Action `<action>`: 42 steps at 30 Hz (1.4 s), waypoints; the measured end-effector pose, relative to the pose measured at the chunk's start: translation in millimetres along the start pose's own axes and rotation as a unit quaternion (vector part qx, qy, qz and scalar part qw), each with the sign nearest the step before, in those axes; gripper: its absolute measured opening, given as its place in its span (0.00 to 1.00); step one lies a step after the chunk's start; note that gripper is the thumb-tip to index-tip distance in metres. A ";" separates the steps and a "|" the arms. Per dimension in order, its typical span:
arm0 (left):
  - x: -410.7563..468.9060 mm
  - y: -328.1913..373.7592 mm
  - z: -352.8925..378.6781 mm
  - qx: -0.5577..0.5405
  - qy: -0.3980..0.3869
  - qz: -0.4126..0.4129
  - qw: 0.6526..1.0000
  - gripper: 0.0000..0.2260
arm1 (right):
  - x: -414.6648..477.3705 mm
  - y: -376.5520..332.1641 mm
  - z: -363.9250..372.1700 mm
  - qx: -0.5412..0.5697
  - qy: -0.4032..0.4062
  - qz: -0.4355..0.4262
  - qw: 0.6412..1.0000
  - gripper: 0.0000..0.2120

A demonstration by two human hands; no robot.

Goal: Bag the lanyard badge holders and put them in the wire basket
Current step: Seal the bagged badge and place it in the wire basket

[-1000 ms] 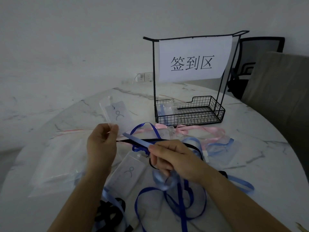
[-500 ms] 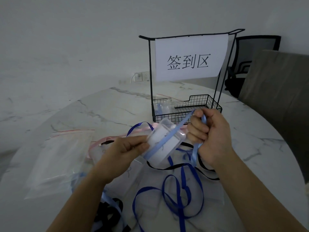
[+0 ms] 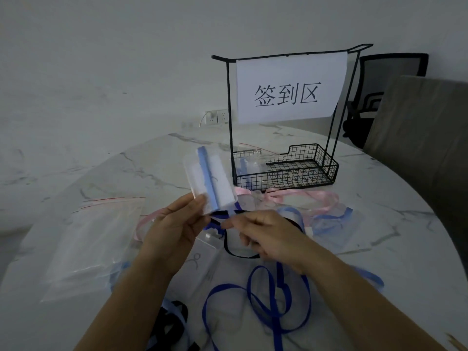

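Left grip [image 3: 174, 231] pinching badge holder [image 3: 222, 181] by its lower corner above the table [image 3: 405, 198], right grip [image 3: 271, 236] pinching its blue lanyard [image 3: 208, 178] just below, wire basket [image 3: 328, 163] behind.

Left grip [image 3: 174, 229] and right grip [image 3: 268, 234] pinch, close together.

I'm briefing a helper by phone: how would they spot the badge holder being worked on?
Start at the black wire basket with the paper sign at the table's far side. Just left of it, the left hand holds up a clear badge holder with a light blue lanyard along its length. Only this holder is off the table; the other holders lie flat among ribbons.
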State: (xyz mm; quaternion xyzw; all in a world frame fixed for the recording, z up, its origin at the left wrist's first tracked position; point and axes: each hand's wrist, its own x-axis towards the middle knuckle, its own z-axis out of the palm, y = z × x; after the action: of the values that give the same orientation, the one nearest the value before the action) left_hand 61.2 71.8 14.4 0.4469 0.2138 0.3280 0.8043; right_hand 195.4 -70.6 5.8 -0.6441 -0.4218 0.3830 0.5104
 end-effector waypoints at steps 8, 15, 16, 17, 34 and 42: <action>6.9 -13.5 -7.2 0.308 0.137 0.135 0.932 0.06 | -1.9 4.7 2.6 -0.319 0.044 -0.188 0.928 0.11; 4.8 -11.4 -7.8 0.412 -0.018 0.159 0.897 0.15 | 3.6 3.6 -12.9 -0.287 0.225 -0.299 0.882 0.08; 3.5 -11.5 -6.2 0.421 -0.046 0.151 0.893 0.16 | 4.6 5.0 -14.9 -0.290 0.236 -0.299 0.878 0.07; 2.1 -11.3 -5.2 0.431 -0.065 0.143 0.889 0.17 | 6.1 6.4 -15.9 -0.290 0.244 -0.295 0.877 0.07; 1.2 -9.0 -4.5 0.247 -0.141 0.061 0.957 0.17 | 12.8 15.9 -20.3 -0.230 0.221 -0.274 0.907 0.06; 0.5 -7.2 -4.9 0.314 -0.093 0.089 0.941 0.12 | 8.8 13.6 -15.4 -0.275 0.185 -0.273 0.903 0.17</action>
State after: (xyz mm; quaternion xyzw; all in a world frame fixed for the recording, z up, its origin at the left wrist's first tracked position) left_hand 60.9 72.2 5.7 0.7224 0.1901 0.2712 0.6070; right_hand 214.8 -69.1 -5.2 -0.6775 -0.5680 -0.0283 0.4664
